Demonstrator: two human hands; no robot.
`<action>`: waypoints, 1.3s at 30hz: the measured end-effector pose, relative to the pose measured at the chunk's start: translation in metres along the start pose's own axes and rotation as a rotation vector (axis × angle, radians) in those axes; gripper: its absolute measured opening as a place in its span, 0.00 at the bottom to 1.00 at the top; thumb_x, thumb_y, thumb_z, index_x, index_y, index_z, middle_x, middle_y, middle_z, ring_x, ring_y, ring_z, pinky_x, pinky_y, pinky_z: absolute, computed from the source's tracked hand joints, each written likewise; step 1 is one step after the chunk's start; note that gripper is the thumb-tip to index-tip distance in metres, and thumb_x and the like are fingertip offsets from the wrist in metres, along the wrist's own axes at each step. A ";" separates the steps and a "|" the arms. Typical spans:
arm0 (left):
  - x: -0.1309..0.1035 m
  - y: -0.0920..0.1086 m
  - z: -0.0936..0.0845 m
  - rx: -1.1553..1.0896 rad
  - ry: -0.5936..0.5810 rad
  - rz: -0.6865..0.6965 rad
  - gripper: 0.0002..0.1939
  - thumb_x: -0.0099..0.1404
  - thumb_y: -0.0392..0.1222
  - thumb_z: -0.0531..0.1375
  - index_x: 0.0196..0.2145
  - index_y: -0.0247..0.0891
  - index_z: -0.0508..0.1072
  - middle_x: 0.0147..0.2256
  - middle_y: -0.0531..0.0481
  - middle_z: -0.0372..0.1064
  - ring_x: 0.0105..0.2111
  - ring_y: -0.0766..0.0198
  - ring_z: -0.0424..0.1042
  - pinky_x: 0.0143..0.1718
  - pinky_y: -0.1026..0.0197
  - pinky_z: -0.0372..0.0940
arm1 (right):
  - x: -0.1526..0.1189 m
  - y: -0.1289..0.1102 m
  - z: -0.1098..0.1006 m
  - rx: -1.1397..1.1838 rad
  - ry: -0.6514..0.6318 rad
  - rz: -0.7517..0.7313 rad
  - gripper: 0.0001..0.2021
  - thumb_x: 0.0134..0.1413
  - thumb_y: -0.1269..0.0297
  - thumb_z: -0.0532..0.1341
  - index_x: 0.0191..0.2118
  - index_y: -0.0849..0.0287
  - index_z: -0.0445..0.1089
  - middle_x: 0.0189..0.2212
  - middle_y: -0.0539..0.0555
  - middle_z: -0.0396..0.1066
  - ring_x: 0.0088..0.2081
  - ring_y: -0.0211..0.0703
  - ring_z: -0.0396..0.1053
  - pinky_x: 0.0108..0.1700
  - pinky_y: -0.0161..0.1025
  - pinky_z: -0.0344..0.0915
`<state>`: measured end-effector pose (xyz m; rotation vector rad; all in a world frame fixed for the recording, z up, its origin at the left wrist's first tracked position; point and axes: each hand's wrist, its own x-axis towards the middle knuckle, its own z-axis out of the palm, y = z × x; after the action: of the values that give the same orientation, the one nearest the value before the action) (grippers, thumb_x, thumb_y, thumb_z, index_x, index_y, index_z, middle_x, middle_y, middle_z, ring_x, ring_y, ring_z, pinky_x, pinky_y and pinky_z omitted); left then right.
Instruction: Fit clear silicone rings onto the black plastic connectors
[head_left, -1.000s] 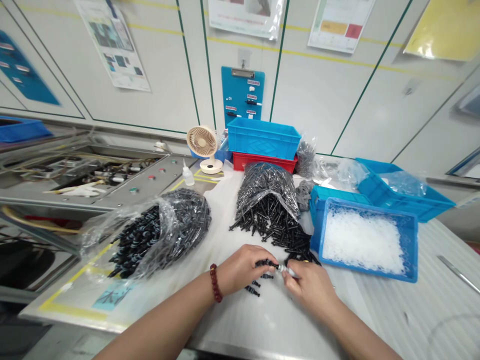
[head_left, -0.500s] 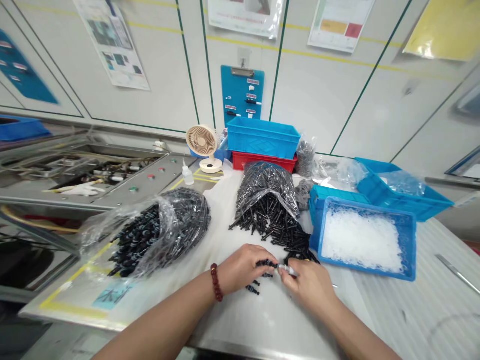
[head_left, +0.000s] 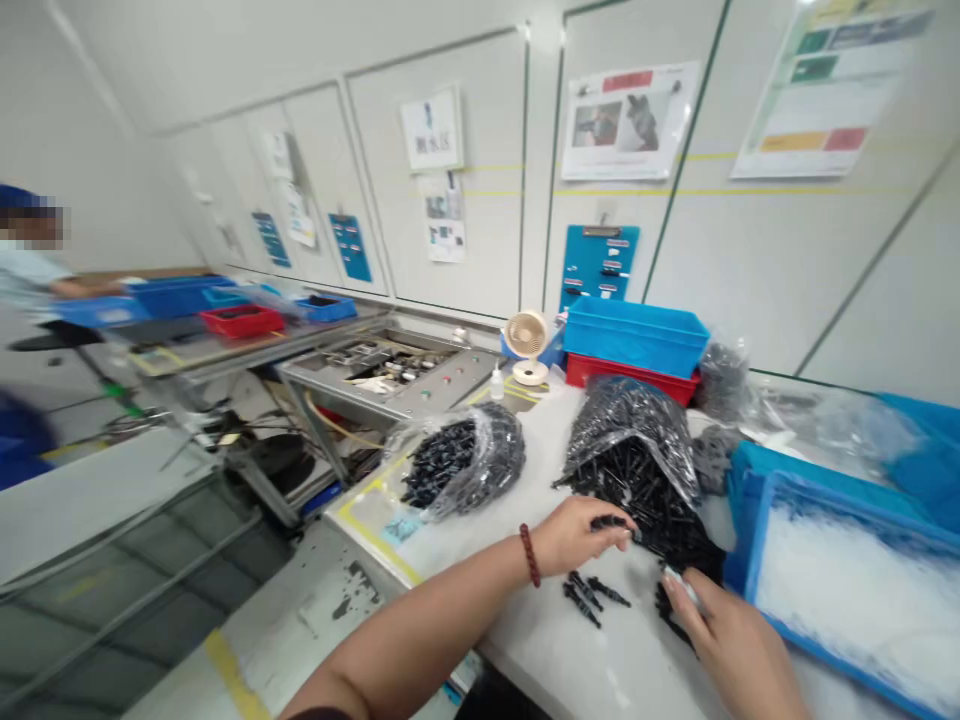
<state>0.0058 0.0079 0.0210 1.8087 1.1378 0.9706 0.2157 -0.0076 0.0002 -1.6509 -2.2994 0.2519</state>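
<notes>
On the white tabletop the hands have separated: left hand pinches a black part, right hand fingers pinch a small white piece.

Bare tabletop is left open only between the left hand and right hand, apart from a few loose black parts. The far side is blocked by the black heap, the right by the blue bin, the left by a bag

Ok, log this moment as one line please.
left hand: pinching black part | right hand: on black parts pile, small white piece at fingers | loose black parts on table
</notes>
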 end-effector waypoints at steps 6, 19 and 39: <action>-0.040 0.034 -0.051 0.117 0.273 0.167 0.11 0.61 0.42 0.55 0.35 0.33 0.74 0.26 0.49 0.71 0.27 0.67 0.68 0.34 0.67 0.64 | 0.001 0.008 0.003 0.083 0.059 -0.081 0.21 0.52 0.42 0.43 0.24 0.51 0.61 0.17 0.50 0.67 0.21 0.45 0.66 0.23 0.35 0.56; -0.072 -0.003 -0.182 0.402 0.610 -0.320 0.16 0.47 0.39 0.62 0.36 0.31 0.73 0.35 0.44 0.73 0.37 0.55 0.71 0.42 0.57 0.65 | 0.001 -0.005 -0.003 0.060 -0.013 -0.069 0.21 0.53 0.43 0.41 0.28 0.51 0.62 0.21 0.51 0.70 0.28 0.49 0.71 0.26 0.36 0.58; -0.064 0.016 -0.019 0.999 -0.330 0.324 0.28 0.54 0.30 0.57 0.54 0.31 0.59 0.51 0.38 0.61 0.47 0.54 0.62 0.49 0.56 0.60 | -0.006 -0.016 -0.013 -0.043 0.091 -0.138 0.23 0.59 0.49 0.38 0.22 0.55 0.57 0.19 0.52 0.67 0.24 0.42 0.66 0.23 0.33 0.48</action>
<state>-0.0254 -0.0528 0.0309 2.8768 1.2283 0.1903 0.2075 -0.0187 0.0171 -1.4820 -2.3520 0.0953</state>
